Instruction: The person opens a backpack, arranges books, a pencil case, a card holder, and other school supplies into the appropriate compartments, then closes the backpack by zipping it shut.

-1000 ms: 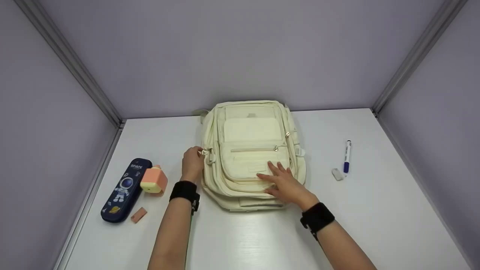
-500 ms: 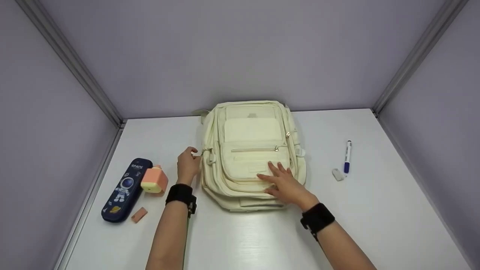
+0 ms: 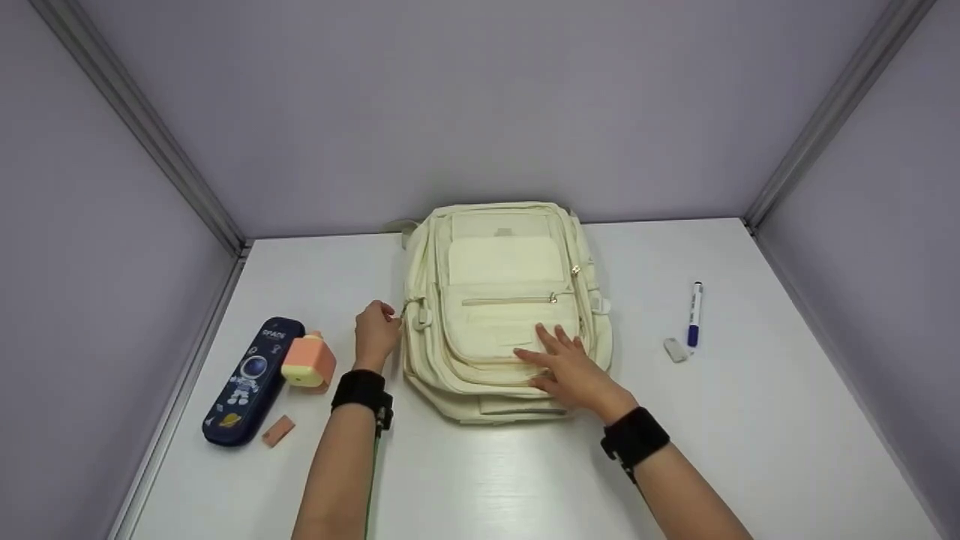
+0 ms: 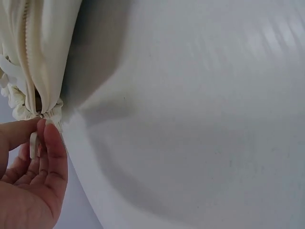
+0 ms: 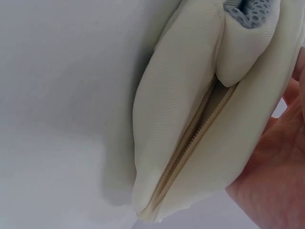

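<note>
A cream backpack (image 3: 504,259) lies front side up on the white table. At its left side my left hand (image 3: 376,334) pinches a zipper pull (image 4: 34,145) between thumb and fingers, seen in the left wrist view beside a zipped seam. My right hand (image 3: 574,371) rests with spread fingers on the lower front of the bag. In the right wrist view, an open zipper (image 5: 190,138) shows along the bag's side, with that hand at the right edge.
At left on the table are a navy pencil case (image 3: 253,382) with an astronaut, a peach and yellow box-shaped item (image 3: 309,361) and a small pinkish-brown block (image 3: 278,431). A blue-capped marker (image 3: 695,315) and a white eraser (image 3: 675,349) lie at right. Walls enclose the table.
My left hand has shifted a little leftward from where it was at the bag's side buckle, then slightly toward me. The right hand and the backpack have stayed put.
</note>
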The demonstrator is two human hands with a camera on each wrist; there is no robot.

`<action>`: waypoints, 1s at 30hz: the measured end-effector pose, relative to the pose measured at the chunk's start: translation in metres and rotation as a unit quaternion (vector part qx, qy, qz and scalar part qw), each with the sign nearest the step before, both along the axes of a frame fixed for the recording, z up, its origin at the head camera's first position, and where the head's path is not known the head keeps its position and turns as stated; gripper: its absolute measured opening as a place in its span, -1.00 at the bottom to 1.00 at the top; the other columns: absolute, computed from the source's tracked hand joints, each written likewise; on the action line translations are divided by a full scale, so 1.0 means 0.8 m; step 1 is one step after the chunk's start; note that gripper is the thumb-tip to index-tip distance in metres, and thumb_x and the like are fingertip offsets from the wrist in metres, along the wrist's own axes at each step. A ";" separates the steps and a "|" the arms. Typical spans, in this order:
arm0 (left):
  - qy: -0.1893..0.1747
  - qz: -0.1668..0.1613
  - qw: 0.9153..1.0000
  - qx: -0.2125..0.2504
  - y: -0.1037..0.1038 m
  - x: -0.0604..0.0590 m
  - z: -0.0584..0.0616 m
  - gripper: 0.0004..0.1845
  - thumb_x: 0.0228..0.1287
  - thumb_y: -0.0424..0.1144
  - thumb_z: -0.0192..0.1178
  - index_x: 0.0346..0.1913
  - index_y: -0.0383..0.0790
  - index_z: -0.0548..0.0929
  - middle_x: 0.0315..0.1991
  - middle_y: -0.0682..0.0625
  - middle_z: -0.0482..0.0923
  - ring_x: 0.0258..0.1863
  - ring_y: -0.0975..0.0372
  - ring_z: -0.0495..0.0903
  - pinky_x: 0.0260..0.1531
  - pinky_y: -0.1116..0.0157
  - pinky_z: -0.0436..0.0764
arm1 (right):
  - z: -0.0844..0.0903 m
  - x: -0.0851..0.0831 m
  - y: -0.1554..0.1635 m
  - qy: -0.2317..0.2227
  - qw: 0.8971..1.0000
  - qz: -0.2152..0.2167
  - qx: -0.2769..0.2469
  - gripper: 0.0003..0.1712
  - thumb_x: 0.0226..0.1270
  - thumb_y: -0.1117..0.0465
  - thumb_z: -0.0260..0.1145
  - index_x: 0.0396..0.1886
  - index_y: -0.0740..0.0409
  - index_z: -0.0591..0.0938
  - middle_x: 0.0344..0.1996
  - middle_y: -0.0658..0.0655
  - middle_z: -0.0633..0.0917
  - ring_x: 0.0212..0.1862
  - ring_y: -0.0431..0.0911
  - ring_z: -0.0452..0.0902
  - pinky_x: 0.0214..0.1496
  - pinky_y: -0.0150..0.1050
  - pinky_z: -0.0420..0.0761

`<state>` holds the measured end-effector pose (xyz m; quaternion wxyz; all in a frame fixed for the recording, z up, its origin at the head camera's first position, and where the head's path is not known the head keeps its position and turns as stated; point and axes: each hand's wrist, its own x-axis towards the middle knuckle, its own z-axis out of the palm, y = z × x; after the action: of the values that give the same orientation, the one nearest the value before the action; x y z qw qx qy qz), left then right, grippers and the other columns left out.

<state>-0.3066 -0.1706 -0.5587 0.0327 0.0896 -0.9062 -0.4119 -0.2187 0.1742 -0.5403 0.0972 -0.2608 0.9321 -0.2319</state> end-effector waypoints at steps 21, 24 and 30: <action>-0.029 -0.036 0.997 -0.069 0.012 0.001 0.008 -0.72 0.45 -0.37 0.07 0.08 -0.36 0.67 0.01 -0.27 0.64 -0.01 -0.12 0.61 0.00 0.01 0.55 | 0.013 -0.024 -0.049 0.073 0.986 0.078 0.126 -0.31 0.40 -0.30 0.06 0.50 -0.46 0.21 0.56 0.08 -0.04 0.52 0.24 -0.26 0.21 0.55 -0.04; -0.030 -0.048 0.996 -0.068 0.012 0.002 0.008 -0.71 0.44 -0.42 0.04 0.09 -0.31 0.69 0.01 -0.25 0.64 0.00 -0.11 0.61 0.00 0.02 0.55 | 0.012 -0.026 -0.053 0.070 0.985 0.075 0.139 -0.35 0.45 -0.26 0.02 0.50 -0.47 0.19 0.56 0.07 -0.05 0.52 0.24 -0.27 0.15 0.59 0.01; -0.044 -0.064 0.994 -0.072 0.012 0.007 0.005 -0.66 0.39 -0.52 -0.01 0.08 -0.32 0.69 -0.02 -0.25 0.65 -0.06 -0.04 0.62 -0.08 0.09 0.53 | 0.009 -0.023 -0.054 0.072 0.985 0.062 0.146 -0.39 0.47 -0.23 0.02 0.49 -0.46 0.24 0.56 0.08 -0.04 0.52 0.25 -0.26 0.09 0.61 0.08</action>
<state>-0.3012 -0.1608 -0.5550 -0.0269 0.0467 -0.9381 -0.3423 -0.2372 0.1308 -0.5329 0.0811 -0.3175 0.9424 -0.0675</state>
